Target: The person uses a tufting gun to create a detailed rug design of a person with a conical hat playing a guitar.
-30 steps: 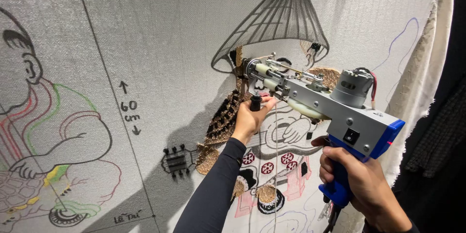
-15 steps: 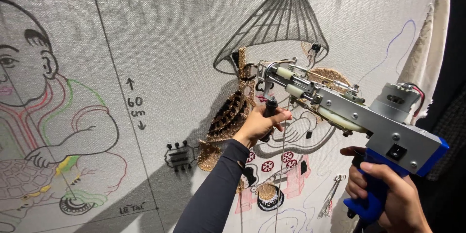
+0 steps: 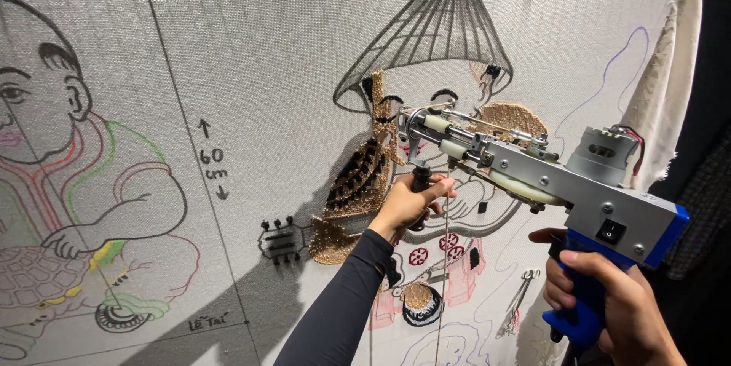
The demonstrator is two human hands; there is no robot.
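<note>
Both hands were clamped on the tufting gun (image 3: 533,183): left hand (image 3: 407,202) gripped the black front handle (image 3: 420,183) to steady the nose against the stretched cloth (image 3: 266,69), right hand (image 3: 609,301) clenched the blue grip (image 3: 582,290), near right, bearing its weight.

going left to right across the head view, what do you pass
child drawing → arrow marking → brown tufted patch → left hand on the black front handle → tufting gun → right hand on the blue grip
</note>
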